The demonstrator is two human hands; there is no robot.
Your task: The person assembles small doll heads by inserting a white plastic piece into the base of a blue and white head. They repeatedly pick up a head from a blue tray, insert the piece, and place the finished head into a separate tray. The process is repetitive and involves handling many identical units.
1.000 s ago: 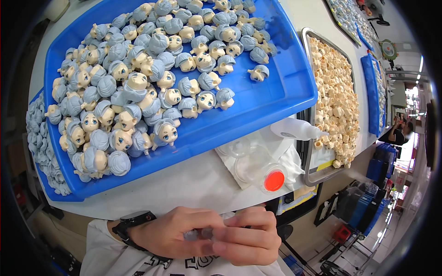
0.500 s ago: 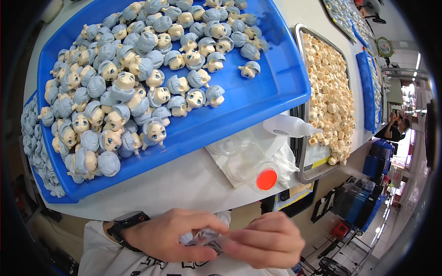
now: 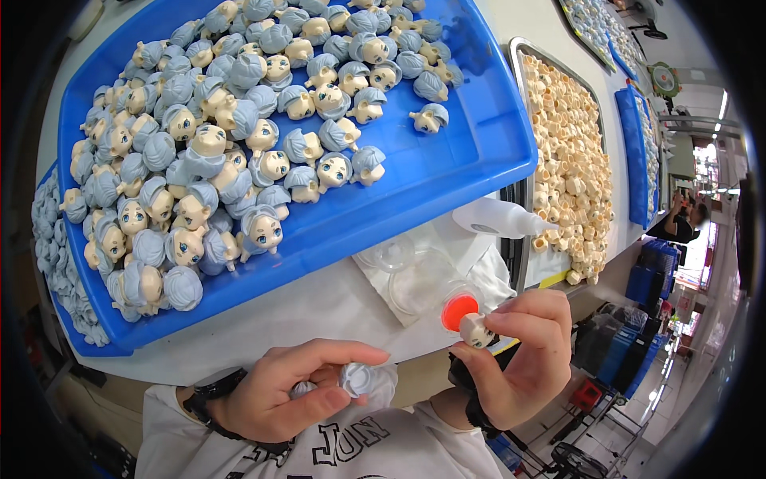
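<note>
While right hand [image 3: 519, 359] pinches small beige doll face piece [image 3: 476, 330] at lower right of frame, grip closed on it, left hand [image 3: 291, 391] at lower centre grips grey-blue hair piece [image 3: 361, 378]. Just above face piece: red-capped clear container [image 3: 427, 287] on white surface [image 3: 319, 307]. Blue tray [image 3: 479, 152] of doll heads [image 3: 259, 231] fills upper left.

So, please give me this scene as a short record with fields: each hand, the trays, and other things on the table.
left hand: holds a grey-blue doll hair piece
right hand: pinches a small beige doll face part
blue tray: heaped with doll heads
metal tray: beige parts
table: white squeeze bottle, orange-red cap
</note>
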